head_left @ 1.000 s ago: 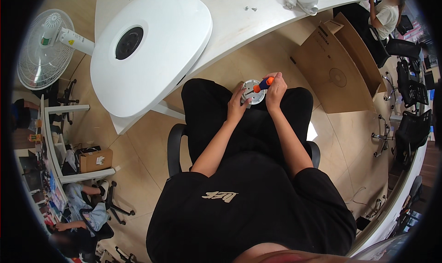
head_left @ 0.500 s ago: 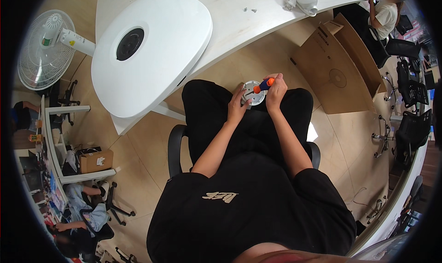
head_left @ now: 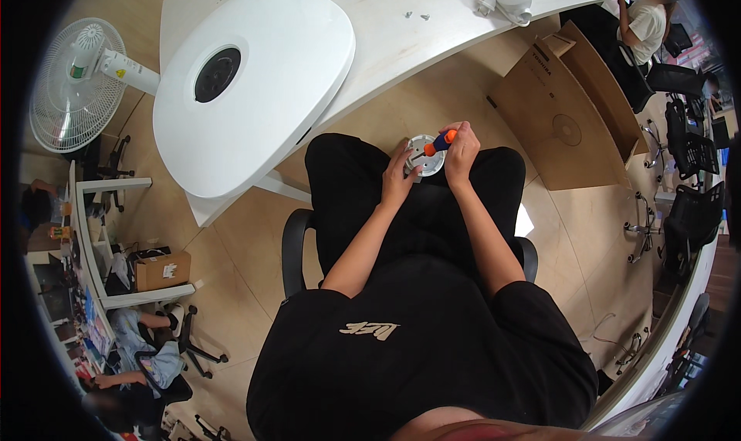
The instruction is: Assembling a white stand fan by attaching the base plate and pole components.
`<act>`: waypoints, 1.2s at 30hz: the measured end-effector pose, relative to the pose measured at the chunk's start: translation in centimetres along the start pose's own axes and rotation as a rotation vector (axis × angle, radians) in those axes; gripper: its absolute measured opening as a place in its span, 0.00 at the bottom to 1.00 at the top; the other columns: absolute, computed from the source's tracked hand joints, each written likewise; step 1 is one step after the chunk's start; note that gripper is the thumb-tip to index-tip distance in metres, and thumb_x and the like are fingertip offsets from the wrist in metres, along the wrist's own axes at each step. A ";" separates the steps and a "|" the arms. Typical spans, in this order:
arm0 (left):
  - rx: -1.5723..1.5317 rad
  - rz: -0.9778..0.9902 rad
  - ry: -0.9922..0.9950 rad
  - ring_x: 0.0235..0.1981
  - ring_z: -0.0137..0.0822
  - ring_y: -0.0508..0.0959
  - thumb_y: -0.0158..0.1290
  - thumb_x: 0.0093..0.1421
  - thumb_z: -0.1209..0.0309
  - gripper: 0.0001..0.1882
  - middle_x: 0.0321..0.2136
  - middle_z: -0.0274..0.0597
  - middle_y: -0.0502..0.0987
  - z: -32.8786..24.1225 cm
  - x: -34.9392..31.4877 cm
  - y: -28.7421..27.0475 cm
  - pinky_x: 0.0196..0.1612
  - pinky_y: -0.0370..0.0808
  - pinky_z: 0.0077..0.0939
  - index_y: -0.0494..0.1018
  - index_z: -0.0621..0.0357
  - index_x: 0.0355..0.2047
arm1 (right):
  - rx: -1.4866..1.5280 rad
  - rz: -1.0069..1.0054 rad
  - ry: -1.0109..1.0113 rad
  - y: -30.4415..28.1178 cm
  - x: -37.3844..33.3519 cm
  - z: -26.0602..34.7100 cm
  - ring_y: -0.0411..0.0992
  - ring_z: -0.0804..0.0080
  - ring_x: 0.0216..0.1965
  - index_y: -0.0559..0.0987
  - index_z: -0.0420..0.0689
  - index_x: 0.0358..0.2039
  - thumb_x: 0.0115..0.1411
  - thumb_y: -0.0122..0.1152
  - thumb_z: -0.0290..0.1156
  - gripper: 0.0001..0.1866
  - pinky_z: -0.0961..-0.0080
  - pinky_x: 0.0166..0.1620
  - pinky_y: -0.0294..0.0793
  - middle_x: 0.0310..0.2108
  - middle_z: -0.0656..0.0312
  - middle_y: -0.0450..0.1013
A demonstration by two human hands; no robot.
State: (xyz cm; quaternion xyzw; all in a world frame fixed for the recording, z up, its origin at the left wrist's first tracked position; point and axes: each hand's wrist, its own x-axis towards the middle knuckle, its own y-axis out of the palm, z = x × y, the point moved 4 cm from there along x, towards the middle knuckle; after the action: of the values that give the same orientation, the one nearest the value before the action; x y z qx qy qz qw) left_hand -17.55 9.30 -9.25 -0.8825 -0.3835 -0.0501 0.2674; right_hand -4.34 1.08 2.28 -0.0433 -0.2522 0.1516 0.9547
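Observation:
Between my knees sits a round white part [head_left: 434, 165] with a shallow recessed face turned up toward me. My left hand [head_left: 396, 177] is closed on its left edge, fingers along the rim. A screwdriver [head_left: 441, 142] with an orange and dark blue handle is gripped in my right hand [head_left: 461, 154]. Its shaft slants down to the left, and the tip meets the face of the white part near my left fingers. Whether a screw sits under the tip is too small to tell.
On the white table [head_left: 409, 55] ahead lies a large white fan base [head_left: 255, 125] with a black round centre. Two small screws [head_left: 417, 16] and a white plug with cord [head_left: 505, 1] lie there too. A fan head [head_left: 77, 86] stands left; an open cardboard box [head_left: 567, 117] stands right.
Almost nothing differs. The screwdriver handle and my right fingers have turned slightly, while the white part and my left hand stay in place.

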 end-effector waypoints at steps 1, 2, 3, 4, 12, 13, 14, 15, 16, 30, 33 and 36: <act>0.000 -0.014 0.007 0.59 0.52 0.72 0.64 0.56 0.68 0.23 0.61 0.51 0.69 0.0 0.0 0.0 0.55 0.75 0.39 0.72 0.62 0.51 | 0.000 0.016 -0.017 0.0 0.0 0.1 0.70 0.64 0.23 0.77 0.35 0.23 0.74 0.37 0.37 0.28 0.70 0.31 0.69 0.21 0.55 0.71; -0.011 -0.021 0.004 0.58 0.53 0.72 0.64 0.55 0.69 0.24 0.60 0.52 0.70 0.0 -0.1 0.0 0.56 0.74 0.39 0.72 0.62 0.51 | -0.025 0.077 -0.019 0.2 0.1 0.2 0.71 0.62 0.23 0.78 0.37 0.25 0.73 0.40 0.35 0.24 0.69 0.32 0.69 0.22 0.55 0.71; -0.029 -0.014 0.005 0.58 0.54 0.73 0.65 0.54 0.70 0.24 0.58 0.53 0.71 0.0 -0.1 0.0 0.57 0.73 0.39 0.72 0.62 0.51 | -0.047 0.121 -0.003 0.4 0.1 0.2 0.71 0.60 0.24 0.78 0.38 0.26 0.71 0.43 0.34 0.21 0.69 0.32 0.70 0.24 0.55 0.71; -0.021 -0.027 0.004 0.58 0.54 0.73 0.65 0.54 0.70 0.24 0.58 0.53 0.71 0.1 -0.2 0.0 0.57 0.73 0.39 0.72 0.62 0.51 | -0.049 0.135 -0.023 0.4 0.2 0.5 0.71 0.60 0.24 0.78 0.38 0.26 0.71 0.43 0.34 0.21 0.69 0.32 0.70 0.24 0.55 0.71; 0.036 -0.005 0.027 0.58 0.49 0.73 0.63 0.56 0.71 0.23 0.60 0.51 0.69 0.3 -0.5 0.1 0.56 0.73 0.38 0.72 0.60 0.51 | -0.217 0.412 -0.312 2.4 0.0 4.6 0.73 0.56 0.33 0.80 0.45 0.38 0.54 0.69 0.37 0.14 0.64 0.36 0.73 0.32 0.56 0.71; -0.029 0.043 -0.048 0.57 0.49 0.73 0.62 0.57 0.69 0.23 0.60 0.51 0.69 0.7 -0.6 0.3 0.56 0.73 0.38 0.72 0.60 0.51 | -0.199 0.412 -0.309 2.5 0.0 5.0 0.73 0.56 0.33 0.80 0.45 0.39 0.52 0.72 0.37 0.16 0.64 0.36 0.72 0.32 0.56 0.71; 0.017 0.036 -0.028 0.57 0.50 0.73 0.62 0.57 0.69 0.23 0.59 0.52 0.70 0.7 -0.7 0.3 0.55 0.74 0.38 0.72 0.60 0.51 | -0.184 0.409 -0.357 2.6 -0.1 5.4 0.73 0.56 0.33 0.80 0.45 0.39 0.52 0.72 0.37 0.16 0.64 0.36 0.72 0.32 0.56 0.71; 0.023 0.057 -0.001 0.57 0.50 0.73 0.62 0.57 0.68 0.23 0.59 0.52 0.70 0.8 -0.8 0.4 0.55 0.74 0.39 0.71 0.60 0.51 | -0.193 0.414 -0.328 2.6 -0.1 5.6 0.73 0.56 0.33 0.80 0.44 0.39 0.51 0.72 0.36 0.17 0.64 0.36 0.72 0.31 0.56 0.72; 0.045 0.022 0.022 0.57 0.50 0.73 0.62 0.57 0.68 0.23 0.59 0.52 0.70 0.8 -0.8 0.2 0.55 0.74 0.39 0.71 0.60 0.51 | -0.205 0.407 -0.280 2.6 -0.1 5.5 0.73 0.57 0.33 0.79 0.43 0.39 0.50 0.73 0.35 0.18 0.64 0.36 0.72 0.30 0.57 0.72; -0.034 0.055 0.018 0.56 0.52 0.73 0.62 0.56 0.70 0.20 0.58 0.53 0.71 -0.5 -1.0 -0.3 0.55 0.73 0.40 0.70 0.63 0.46 | 0.030 0.476 -0.247 2.6 -1.7 6.1 0.75 0.58 0.38 0.79 0.41 0.41 0.55 0.69 0.27 0.13 0.65 0.43 0.74 0.37 0.55 0.76; -0.031 0.065 0.005 0.56 0.52 0.74 0.62 0.56 0.70 0.21 0.58 0.52 0.71 -0.3 -1.0 -0.3 0.56 0.72 0.39 0.70 0.64 0.46 | -0.019 0.351 -0.307 2.0 -1.6 6.2 0.76 0.61 0.36 0.79 0.39 0.39 0.52 0.71 0.25 0.14 0.69 0.40 0.75 0.38 0.54 0.74; -0.030 0.027 0.077 0.55 0.52 0.74 0.63 0.56 0.69 0.21 0.58 0.52 0.70 -0.5 -1.0 -0.4 0.56 0.73 0.38 0.70 0.64 0.46 | -0.079 0.384 -0.135 2.1 -1.5 5.5 0.75 0.60 0.35 0.80 0.39 0.37 0.53 0.71 0.27 0.12 0.68 0.40 0.74 0.36 0.55 0.74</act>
State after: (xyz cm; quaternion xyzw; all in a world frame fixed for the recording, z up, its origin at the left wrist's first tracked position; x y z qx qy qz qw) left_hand -18.46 8.65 -8.99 -0.8890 -0.3602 -0.0860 0.2693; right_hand -8.82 2.67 6.02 -0.1177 -0.3083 0.3236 0.8868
